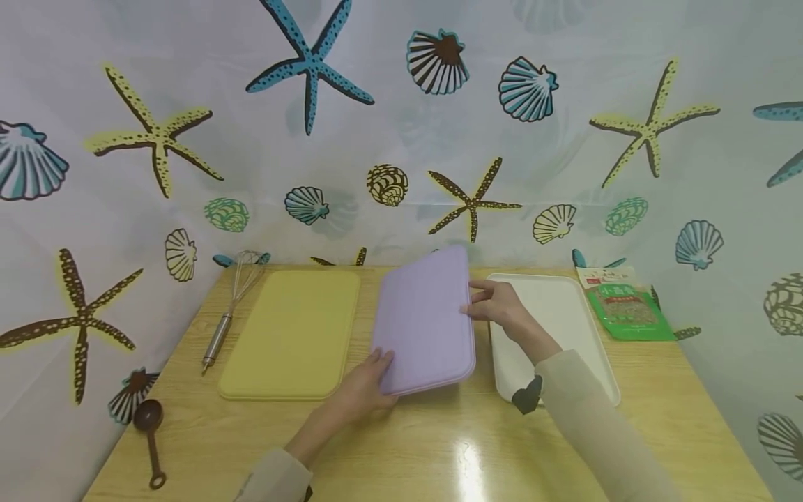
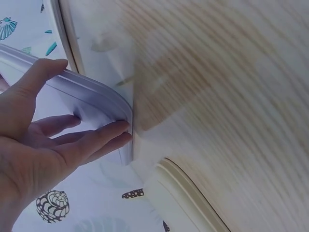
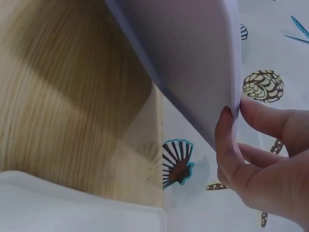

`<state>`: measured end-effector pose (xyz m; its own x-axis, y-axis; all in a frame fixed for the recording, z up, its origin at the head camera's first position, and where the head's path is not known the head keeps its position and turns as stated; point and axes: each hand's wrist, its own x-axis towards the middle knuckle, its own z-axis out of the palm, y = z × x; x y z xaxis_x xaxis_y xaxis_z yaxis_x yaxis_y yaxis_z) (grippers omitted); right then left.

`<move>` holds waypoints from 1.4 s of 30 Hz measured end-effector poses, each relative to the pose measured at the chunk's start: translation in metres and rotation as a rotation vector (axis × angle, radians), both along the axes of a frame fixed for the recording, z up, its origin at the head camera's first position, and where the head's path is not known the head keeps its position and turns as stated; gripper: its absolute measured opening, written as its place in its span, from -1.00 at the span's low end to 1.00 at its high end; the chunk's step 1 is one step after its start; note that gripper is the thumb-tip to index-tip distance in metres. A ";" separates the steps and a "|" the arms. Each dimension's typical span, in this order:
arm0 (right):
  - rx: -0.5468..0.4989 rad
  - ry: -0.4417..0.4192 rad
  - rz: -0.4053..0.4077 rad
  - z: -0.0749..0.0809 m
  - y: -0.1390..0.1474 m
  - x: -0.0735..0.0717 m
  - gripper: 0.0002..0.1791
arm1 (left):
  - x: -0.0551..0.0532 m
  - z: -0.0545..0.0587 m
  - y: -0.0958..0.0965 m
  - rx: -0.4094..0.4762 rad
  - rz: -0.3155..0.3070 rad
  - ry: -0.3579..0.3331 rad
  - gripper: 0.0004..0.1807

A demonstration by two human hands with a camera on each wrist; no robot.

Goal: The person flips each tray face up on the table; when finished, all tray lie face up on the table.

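A purple rectangular tray [image 1: 426,321] is raised and tilted above the middle of the wooden table, its right side higher. My left hand [image 1: 366,382] grips its near left corner, with the thumb over the rim and the fingers against the other face, as the left hand [image 2: 53,130] shows in the left wrist view. With thumb and fingers my right hand [image 1: 498,307] pinches the tray's right edge. The right wrist view shows the shaded underside of the purple tray [image 3: 193,63] and the right hand [image 3: 270,154] at its edge.
Left of the purple tray lies a yellow tray [image 1: 291,335]; to the right, a white tray [image 1: 546,307] is partly under my right forearm. A whisk [image 1: 221,328] and a brown spoon [image 1: 153,443] lie at the left. A green packet [image 1: 627,310] sits at the far right, beside the patterned curtain [image 1: 401,139].
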<state>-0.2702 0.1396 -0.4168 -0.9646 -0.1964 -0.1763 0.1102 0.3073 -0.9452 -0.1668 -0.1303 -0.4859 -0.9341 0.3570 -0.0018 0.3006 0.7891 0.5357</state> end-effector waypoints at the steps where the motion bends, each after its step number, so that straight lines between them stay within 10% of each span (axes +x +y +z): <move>1: -0.014 -0.001 0.003 0.003 -0.001 0.000 -0.29 | 0.002 0.002 0.001 0.011 0.008 -0.004 -0.15; 18: -0.199 -0.030 -0.004 0.041 -0.013 0.005 -0.27 | 0.023 0.015 0.023 0.203 0.044 0.022 -0.20; 25: -0.242 -0.043 0.000 0.054 -0.021 0.009 -0.23 | 0.030 0.020 0.033 0.263 0.000 0.152 -0.19; 31: -0.255 -0.046 0.004 0.061 -0.029 0.010 -0.23 | 0.034 0.043 0.045 0.324 -0.034 0.224 -0.12; 42: -0.269 -0.046 0.025 0.072 -0.049 0.013 -0.23 | 0.042 0.094 0.053 0.435 -0.011 0.066 -0.02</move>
